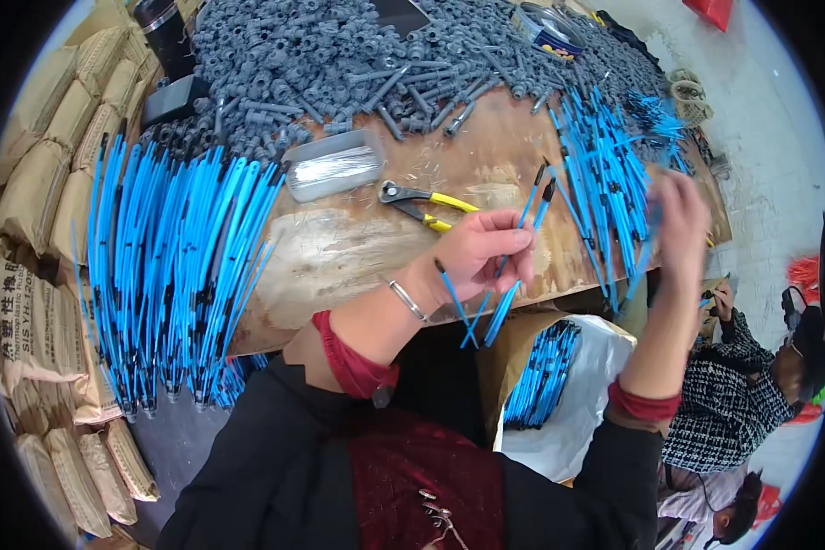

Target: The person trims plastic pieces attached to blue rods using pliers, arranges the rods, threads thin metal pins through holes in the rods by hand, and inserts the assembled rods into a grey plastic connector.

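My left hand [490, 252] is closed round a few thin blue sticks with black tips [543, 207], holding them above the table's front edge. Another blue stick [455, 295] crosses below the fingers beside the wrist. Over at the right, my right hand [683, 220] is blurred by motion beside a heap of blue sticks [605, 174]. A blue smear shows by its fingers, but whether they hold a stick cannot be made out. Yellow-handled pliers [422, 202] lie on the table just behind my left hand.
Grey plastic fittings [293, 46] are heaped along the back. A clear tray [335, 165] holds thin metal pins. Many blue sticks [174, 266] lie at the left, and an open sack [559, 449] below holds more. Paper sacks [41, 302] line the left; two people [729, 394] sit at the right.
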Motion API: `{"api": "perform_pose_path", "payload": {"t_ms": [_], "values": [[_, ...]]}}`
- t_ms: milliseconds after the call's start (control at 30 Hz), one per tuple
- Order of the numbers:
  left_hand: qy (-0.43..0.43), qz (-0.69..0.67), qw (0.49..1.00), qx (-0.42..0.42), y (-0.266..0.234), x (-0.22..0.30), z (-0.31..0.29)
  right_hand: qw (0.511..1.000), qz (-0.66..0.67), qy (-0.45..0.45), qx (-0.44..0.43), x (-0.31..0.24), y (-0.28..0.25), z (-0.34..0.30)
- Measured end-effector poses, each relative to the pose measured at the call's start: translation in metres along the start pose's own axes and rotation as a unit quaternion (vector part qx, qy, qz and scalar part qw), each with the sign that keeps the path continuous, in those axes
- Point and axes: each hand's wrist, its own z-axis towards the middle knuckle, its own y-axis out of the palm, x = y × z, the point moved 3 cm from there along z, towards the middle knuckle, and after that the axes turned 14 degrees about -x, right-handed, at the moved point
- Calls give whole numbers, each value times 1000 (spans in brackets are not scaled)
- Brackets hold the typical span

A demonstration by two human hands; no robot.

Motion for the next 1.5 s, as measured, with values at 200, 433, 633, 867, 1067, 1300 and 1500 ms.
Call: {"api": "perform_pose_path", "payload": {"t_ms": [200,433,633,867,1067,1300,1500], "values": [[14,-12,995,95,10,2,12,955,203,-37,-211,-50,24,-89],[88,58,986,128,9,2,8,965,71,25,-253,-35,96,-90],[17,-16,998,62,-4,0,3,989,-18,54,-137,28,81,9],[-94,25,995,-1,10,-2,4,886,-447,25,-120,83,112,105],[-28,5,997,69,8,-3,7,862,-429,176,-206,111,127,126],[-49,31,996,65,0,-2,5,897,-428,-1,-112,95,139,111],[-41,44,995,84,-4,-4,5,902,-357,-241,33,5,105,108]]}}
